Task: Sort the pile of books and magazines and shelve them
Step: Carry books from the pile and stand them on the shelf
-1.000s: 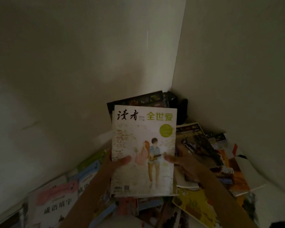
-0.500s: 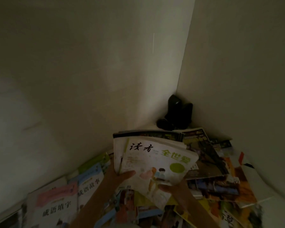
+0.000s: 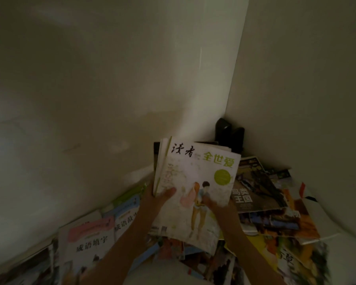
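Note:
I hold a small stack of magazines above the pile in a dim corner. Its top one is a white magazine (image 3: 195, 182) with black and green Chinese lettering and a drawn couple. My left hand (image 3: 159, 195) grips the stack's left edge, thumb on the cover. My right hand (image 3: 214, 203) holds the lower right part, thumb on the cover, fingers hidden beneath. Under and around them lies the pile of books and magazines (image 3: 275, 219), spread over the floor.
Two walls meet in a corner (image 3: 232, 89) just behind the stack. A black object (image 3: 229, 134) stands in that corner. Children's books with pink and blue covers (image 3: 95, 237) lie to the left. A dark magazine (image 3: 253, 186) lies to the right.
The stack went from upright to tipped flat half a second ago, and now is raised again and tilted toward me. Both hands stay on it.

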`<act>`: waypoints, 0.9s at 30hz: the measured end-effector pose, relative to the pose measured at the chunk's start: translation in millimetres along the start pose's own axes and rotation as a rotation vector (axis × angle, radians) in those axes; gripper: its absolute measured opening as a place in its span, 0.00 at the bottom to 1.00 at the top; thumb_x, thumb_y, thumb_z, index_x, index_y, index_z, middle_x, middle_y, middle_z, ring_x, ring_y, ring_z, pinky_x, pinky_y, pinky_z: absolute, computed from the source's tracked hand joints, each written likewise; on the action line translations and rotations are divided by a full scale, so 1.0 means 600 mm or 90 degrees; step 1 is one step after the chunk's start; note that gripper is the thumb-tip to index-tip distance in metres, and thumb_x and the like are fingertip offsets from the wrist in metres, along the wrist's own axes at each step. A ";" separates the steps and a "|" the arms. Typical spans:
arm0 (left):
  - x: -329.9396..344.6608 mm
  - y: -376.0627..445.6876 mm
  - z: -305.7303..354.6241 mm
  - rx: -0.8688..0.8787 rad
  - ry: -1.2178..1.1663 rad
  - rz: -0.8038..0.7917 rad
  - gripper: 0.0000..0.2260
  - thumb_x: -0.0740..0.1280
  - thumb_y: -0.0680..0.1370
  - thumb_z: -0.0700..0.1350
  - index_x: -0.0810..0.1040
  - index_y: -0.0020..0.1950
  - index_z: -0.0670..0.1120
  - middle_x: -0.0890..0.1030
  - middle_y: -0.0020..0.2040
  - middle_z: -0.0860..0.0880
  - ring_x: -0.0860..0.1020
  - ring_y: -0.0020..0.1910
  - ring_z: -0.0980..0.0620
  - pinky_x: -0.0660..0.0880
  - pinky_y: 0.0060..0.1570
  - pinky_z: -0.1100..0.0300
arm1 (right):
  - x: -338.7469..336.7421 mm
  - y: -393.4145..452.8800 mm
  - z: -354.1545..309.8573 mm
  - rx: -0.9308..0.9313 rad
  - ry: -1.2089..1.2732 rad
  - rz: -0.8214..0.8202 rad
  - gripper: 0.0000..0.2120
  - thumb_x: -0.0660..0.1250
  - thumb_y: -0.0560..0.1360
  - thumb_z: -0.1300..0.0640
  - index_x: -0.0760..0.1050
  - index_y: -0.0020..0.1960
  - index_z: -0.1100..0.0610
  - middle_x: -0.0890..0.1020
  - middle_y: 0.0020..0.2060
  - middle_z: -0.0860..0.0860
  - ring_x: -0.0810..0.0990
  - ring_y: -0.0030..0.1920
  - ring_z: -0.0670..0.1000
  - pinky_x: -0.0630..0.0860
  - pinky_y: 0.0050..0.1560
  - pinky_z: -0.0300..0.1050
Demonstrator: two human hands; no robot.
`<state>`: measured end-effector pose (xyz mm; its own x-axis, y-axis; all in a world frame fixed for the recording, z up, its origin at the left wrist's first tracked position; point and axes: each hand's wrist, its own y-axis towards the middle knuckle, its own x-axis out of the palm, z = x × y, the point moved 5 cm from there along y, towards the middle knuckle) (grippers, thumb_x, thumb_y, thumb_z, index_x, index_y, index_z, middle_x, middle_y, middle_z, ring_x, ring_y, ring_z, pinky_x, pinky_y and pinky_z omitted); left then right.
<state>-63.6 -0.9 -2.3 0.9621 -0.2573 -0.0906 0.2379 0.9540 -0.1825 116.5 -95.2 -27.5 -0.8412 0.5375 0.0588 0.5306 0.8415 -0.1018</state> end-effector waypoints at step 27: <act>-0.336 -0.696 0.352 0.465 0.021 0.486 0.22 0.70 0.69 0.52 0.70 0.61 0.54 0.80 0.51 0.58 0.81 0.45 0.62 0.78 0.37 0.67 | 0.210 -0.490 -0.475 -0.362 0.107 -0.390 0.09 0.76 0.65 0.57 0.80 0.43 0.53 0.84 0.35 0.43 0.83 0.35 0.40 0.76 0.31 0.31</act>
<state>-328.6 -315.0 298.9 0.8887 0.4569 0.0384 -0.3960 0.7228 0.5663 -115.9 -259.4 293.0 -0.9940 -0.0582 0.0926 -0.0032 0.8616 0.5077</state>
